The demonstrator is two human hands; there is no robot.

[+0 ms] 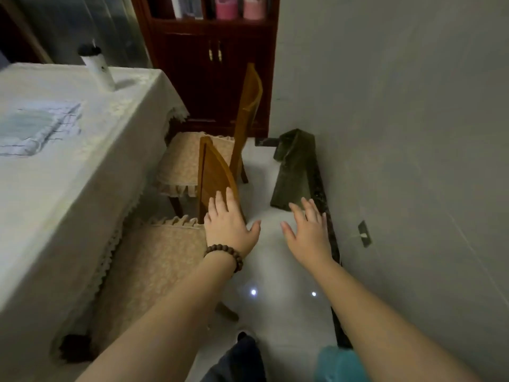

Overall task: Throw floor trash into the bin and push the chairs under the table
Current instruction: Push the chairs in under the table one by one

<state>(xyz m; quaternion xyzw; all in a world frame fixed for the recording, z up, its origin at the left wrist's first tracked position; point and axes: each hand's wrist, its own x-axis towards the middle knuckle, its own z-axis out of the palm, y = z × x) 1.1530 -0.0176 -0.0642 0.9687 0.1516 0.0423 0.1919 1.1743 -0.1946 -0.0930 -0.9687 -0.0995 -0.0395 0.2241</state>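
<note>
I see my left hand (230,224) open, fingers spread, lying against the wooden back of the near chair (213,177), a bead bracelet (224,253) on the wrist. My right hand (308,230) hovers open over the pale floor (264,175), holding nothing. Both chairs (the far chair (248,106) too) have their cushioned seats partly under the cloth-covered table (68,161), backs standing clear of its edge.

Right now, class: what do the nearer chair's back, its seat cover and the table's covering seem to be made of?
Nearer chair's brown back: apparently varnished wood, with an even sheen and faint grain.
Beige frilled seat cover: patterned fabric, matte, with a ruffled edge.
White tablecloth: woven cloth, probably, with a lace-like trim and soft drape.
</note>
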